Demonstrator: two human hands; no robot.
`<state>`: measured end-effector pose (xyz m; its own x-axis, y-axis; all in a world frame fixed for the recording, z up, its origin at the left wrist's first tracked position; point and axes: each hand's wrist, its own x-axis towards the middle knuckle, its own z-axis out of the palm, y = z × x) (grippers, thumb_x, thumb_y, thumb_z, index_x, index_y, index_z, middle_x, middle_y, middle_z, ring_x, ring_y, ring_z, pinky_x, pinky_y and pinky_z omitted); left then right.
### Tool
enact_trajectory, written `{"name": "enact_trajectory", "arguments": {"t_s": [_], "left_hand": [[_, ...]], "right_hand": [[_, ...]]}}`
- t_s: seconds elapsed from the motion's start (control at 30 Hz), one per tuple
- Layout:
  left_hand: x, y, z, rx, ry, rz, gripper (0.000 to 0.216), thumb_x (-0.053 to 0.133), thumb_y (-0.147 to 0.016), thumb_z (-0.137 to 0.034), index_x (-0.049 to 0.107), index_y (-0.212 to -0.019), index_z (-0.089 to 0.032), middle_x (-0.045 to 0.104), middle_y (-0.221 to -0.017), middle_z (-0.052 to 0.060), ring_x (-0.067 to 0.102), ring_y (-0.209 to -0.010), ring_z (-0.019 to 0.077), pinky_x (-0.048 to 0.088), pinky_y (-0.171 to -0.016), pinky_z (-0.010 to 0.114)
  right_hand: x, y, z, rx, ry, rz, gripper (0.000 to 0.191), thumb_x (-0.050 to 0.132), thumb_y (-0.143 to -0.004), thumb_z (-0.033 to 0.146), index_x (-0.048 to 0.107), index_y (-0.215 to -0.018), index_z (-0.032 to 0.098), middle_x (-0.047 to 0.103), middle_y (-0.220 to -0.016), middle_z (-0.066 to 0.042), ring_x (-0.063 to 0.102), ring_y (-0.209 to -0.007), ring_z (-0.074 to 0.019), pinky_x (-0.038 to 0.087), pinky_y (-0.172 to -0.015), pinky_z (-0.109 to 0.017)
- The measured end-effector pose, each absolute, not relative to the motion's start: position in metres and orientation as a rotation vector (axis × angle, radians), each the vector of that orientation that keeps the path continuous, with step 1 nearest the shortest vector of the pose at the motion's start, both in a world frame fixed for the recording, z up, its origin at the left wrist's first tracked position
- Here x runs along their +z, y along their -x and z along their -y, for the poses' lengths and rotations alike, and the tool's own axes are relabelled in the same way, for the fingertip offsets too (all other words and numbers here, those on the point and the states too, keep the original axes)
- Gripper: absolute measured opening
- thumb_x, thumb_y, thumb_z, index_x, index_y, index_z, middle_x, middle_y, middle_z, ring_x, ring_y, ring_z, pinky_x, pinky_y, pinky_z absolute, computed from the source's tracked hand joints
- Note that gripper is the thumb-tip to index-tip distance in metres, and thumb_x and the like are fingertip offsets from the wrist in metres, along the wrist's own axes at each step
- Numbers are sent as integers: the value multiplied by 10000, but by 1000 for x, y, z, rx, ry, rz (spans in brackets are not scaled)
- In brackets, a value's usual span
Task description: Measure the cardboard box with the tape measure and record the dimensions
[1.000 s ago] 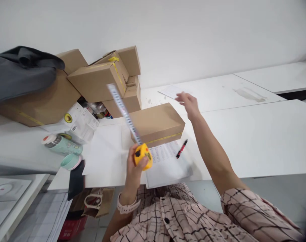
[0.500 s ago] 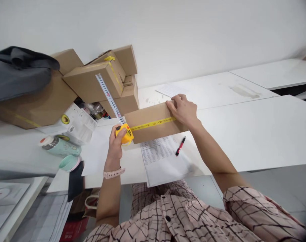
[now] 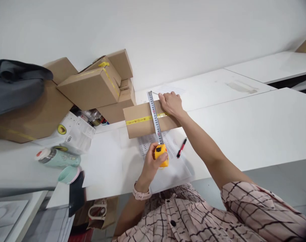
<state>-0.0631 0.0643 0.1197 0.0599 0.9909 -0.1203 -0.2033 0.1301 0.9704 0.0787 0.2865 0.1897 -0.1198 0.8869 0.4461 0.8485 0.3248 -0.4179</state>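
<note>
1. the left hand is closed round a small yellow plastic tape measure case, thumb on top. it holds the case just off the near edge of the box, above a printed paper sheet.
2. from that grip a narrow white steel blade runs away from the person, straight across the top of a flat brown cardboard box, crossing its yellow tape strip.
3. the right hand sits at the blade's far end, by the box's far edge, fingers curled over the tip. i cannot tell whether it pinches the tip or only presses it down.
4. the box lies flat on the white table between the two grips. a red pen lies just right of the case.
5. the case looks light and hard, and it fills a palm nicely. the blade looks springy and thin-edged, so i'd expect it to buckle where unsupported and whip back if released. case and tip seem the sound places to hold.
6. the box looks light and stiff but smooth, and likely to slide on paper. i'd take it by the long sides or press down on top.
7. well left of the case stand stacked brown cartons and a mint-green flask.
</note>
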Motion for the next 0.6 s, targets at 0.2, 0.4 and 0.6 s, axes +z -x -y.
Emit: {"name": "enact_trajectory", "arguments": {"t_s": [0.2,0.4,0.6], "left_hand": [[102,54,-53,1136,-940,-1070,479,824,-745,-421,552,-1091,-233,624,-953,-2,597,-802,139,522,-734,258],[102,49,-46,1112,-967,-1103,455,803,-750,-433,557,-1077,-234,599,-939,6,591,-799,157,513,-721,266],[94,45,-49,1106,-1023,-1147,433,783,-778,-389,537,-1102,-241,587,-930,-3,565,-800,152,502,-721,262]], "right_hand": [[192,-73,-291,143,1528,1927,741,155,-1027,637,723,-1028,161,726,-1085,-198,537,-1166,-393,329,-1044,-596],[195,-68,-294,110,1579,1903,703,289,-991,688,725,-965,138,724,-1034,-211,555,-1147,-395,341,-1053,-590],[194,-66,-298,75,1613,1908,700,350,-958,717,721,-991,123,723,-1050,-223,553,-1146,-404,364,-1027,-578]]}}
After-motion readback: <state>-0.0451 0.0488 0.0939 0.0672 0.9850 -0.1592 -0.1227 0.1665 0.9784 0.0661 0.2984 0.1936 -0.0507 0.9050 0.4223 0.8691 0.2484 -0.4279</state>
